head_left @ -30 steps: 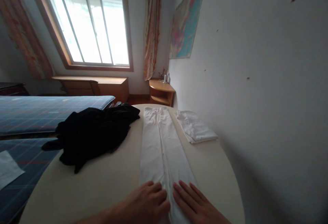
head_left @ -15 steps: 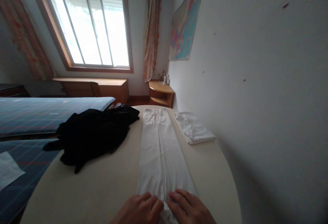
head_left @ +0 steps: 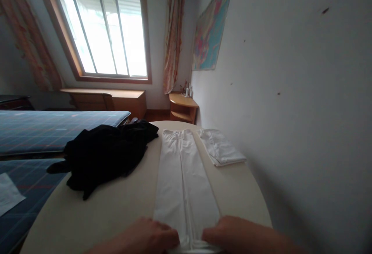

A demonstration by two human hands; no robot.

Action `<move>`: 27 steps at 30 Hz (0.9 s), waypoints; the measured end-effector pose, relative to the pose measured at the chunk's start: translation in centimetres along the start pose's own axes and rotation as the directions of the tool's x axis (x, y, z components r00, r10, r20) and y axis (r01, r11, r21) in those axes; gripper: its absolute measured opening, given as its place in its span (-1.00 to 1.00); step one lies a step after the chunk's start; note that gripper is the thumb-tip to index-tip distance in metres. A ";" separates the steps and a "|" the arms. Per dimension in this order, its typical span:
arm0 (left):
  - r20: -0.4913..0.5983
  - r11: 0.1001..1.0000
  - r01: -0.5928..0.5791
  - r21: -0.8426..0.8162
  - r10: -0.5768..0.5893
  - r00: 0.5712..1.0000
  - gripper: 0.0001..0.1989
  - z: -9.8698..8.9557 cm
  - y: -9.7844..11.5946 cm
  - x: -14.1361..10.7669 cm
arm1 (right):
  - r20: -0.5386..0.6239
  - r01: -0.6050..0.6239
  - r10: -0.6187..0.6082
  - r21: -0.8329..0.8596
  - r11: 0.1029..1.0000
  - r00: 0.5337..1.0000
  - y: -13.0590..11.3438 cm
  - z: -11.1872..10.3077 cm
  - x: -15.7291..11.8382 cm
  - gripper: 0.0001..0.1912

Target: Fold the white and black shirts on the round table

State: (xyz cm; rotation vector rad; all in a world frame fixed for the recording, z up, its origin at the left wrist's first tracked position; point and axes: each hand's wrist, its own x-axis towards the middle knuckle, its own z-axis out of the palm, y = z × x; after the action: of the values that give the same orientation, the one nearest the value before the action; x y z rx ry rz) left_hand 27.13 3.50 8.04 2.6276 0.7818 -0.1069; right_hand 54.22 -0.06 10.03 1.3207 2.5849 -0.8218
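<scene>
White trousers (head_left: 171, 180) lie lengthwise on the round cream table (head_left: 128, 203), waistband at the far edge and legs running toward me. At the bottom of the view, my left hand (head_left: 151, 234) is closed on the left side of the leg ends. My right hand (head_left: 229, 230) is closed on the right side of them. Between both hands the hem fabric looks bunched or slightly raised; its lowest part is cut off by the frame. The fingertips are mostly hidden behind the knuckles.
A heap of black clothing (head_left: 107, 153) covers the table's left side. Folded white clothing (head_left: 222, 147) sits at the right, near the wall (head_left: 290, 130). A bed with a blue plaid mattress (head_left: 58, 130) stands at left, and a small corner shelf (head_left: 183, 100) beyond the table.
My hands have moved apart, from close together near the middle to either side of the leg ends. The fingers have closed on the hem, and the trousers have slid slightly toward me.
</scene>
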 end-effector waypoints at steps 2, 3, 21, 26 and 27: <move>-0.106 0.994 0.066 -0.088 -0.075 0.992 -0.76 -2.4 -0.1 0.5 | -0.053 -0.010 0.009 -0.024 1.000 0.999 0.1 -2.3 0.3 -0.83; -0.167 0.990 0.084 -0.110 -0.102 0.981 -0.72 -3.4 -0.5 0.9 | -0.103 -0.010 0.006 -0.037 0.999 0.995 0.4 -3.5 0.7 -0.82; -0.455 0.997 -0.030 0.071 0.059 0.888 -0.82 0.3 -8.6 7.0 | -0.455 0.020 -0.090 -0.157 0.987 0.886 6.4 -1.3 9.1 -0.72; -0.198 0.965 -0.067 0.254 0.120 0.973 -0.81 1.2 -6.1 4.8 | -0.357 0.086 -0.114 -0.094 0.992 0.927 4.9 0.0 6.5 -0.52; -0.180 0.961 -0.056 0.272 0.108 0.978 -0.86 1.1 -5.8 4.7 | -0.354 0.085 -0.108 -0.080 0.993 0.929 4.8 0.1 6.2 -0.53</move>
State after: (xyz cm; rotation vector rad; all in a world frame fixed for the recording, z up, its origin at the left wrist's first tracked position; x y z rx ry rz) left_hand 28.03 9.87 4.15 2.9560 0.7649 0.0737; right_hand 54.17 6.59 5.83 1.4523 2.9467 -0.5463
